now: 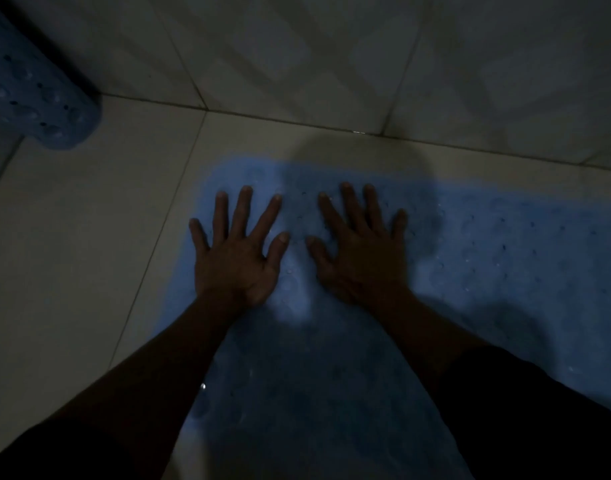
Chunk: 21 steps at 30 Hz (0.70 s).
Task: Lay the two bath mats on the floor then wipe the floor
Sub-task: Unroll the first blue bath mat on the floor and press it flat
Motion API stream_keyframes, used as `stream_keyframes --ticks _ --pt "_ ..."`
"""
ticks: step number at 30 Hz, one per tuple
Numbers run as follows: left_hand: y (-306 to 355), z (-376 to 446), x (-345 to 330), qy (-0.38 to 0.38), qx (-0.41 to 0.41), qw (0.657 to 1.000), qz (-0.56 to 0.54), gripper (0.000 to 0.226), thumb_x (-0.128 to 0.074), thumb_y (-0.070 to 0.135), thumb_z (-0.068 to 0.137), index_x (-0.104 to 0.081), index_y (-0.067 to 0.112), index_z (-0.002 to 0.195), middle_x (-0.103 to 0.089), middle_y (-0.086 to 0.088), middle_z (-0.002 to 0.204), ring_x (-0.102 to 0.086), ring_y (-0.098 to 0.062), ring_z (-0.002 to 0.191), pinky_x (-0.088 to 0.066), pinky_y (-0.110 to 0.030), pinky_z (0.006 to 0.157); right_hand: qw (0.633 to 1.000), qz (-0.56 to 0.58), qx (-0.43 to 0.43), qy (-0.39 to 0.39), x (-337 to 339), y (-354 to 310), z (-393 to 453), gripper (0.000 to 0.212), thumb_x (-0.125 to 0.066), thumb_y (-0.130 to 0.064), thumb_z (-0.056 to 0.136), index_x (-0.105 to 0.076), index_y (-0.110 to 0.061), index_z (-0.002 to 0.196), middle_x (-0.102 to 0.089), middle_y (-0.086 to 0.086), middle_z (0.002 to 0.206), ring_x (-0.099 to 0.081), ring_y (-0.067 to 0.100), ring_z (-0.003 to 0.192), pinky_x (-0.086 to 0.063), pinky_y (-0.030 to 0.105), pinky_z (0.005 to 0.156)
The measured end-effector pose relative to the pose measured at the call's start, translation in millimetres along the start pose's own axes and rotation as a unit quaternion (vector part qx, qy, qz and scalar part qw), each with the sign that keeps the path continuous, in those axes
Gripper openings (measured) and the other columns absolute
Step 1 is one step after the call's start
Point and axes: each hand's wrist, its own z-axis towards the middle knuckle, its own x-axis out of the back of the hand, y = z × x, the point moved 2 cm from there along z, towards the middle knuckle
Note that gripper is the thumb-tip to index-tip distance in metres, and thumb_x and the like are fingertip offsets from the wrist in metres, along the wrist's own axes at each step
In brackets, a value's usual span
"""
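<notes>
Left hand (236,258), right hand (361,252) flat on mat (487,254), fingers (243,206) spread.

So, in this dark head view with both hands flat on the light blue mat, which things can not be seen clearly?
- Light blue perforated rubber mat: the right and bottom frame edges cut it off, and the arms cover its middle.
- Second blue perforated mat, top left: the left frame edge cuts it off; whether it lies flat is unclear.
- Pale tiled floor: too dim to tell wet from dry.
- Under the left hand and right hand: hidden by the palms.
</notes>
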Motion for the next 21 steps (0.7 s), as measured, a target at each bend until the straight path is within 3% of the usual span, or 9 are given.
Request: stream_keyframes --ticks 6,9,12,16,21 --pt "11 0 9 -0.069 0.031 0.996 0.055 0.06 -0.002 0.067 0.096 0.022 0.052 0.149 0.026 0.008 0.163 0.026 -0.027 0.15 0.011 -0.069 0.114 0.993 0.061 0.012 -0.099 22 5 5 0.065 -0.027 -0.06 0.098 -0.01 -0.038 0.157 0.003 -0.003 0.167 0.009 0.024 0.153 0.002 0.062 0.118" --pt "41 -15 8 -0.032 0.035 0.998 0.048 0.063 -0.006 0.062 0.099 0.013 0.042 0.155 0.017 0.001 0.166 0.02 -0.031 0.151 0.008 -0.068 0.116 0.994 0.09 0.001 -0.058 38 32 -33 0.064 -0.031 -0.057 0.1 -0.014 -0.034 0.157 -0.004 0.001 0.167 -0.001 0.025 0.153 -0.006 0.056 0.12" --pt "106 -47 -12 0.009 -0.045 0.999 -0.016 0.068 -0.008 0.063 0.096 0.002 0.038 0.158 0.009 -0.003 0.168 0.012 -0.031 0.153 0.002 -0.065 0.118 0.99 0.093 -0.103 -0.005 47 86 -89 0.066 -0.035 -0.057 0.098 -0.012 -0.036 0.157 -0.003 -0.001 0.167 0.0 0.024 0.153 -0.006 0.057 0.119" --pt "204 -72 -43 -0.022 -0.138 0.989 -0.04 0.064 -0.012 0.063 0.097 0.002 0.044 0.156 0.01 -0.002 0.167 0.015 -0.028 0.153 0.004 -0.063 0.119 0.97 0.067 -0.232 0.008 67 175 -134 0.069 -0.032 -0.061 0.097 -0.008 -0.036 0.157 0.0 0.0 0.167 0.005 0.027 0.153 -0.007 0.063 0.118" --pt "276 -47 -49 -0.007 -0.179 0.984 -0.017 0.065 -0.008 0.067 0.095 0.005 0.046 0.155 0.014 0.0 0.167 0.019 -0.029 0.152 0.012 -0.066 0.116 0.967 0.046 -0.249 0.007 84 242 -133 0.071 -0.023 -0.069 0.095 0.002 -0.041 0.155 0.01 -0.003 0.166 0.015 0.029 0.152 0.002 0.066 0.116"
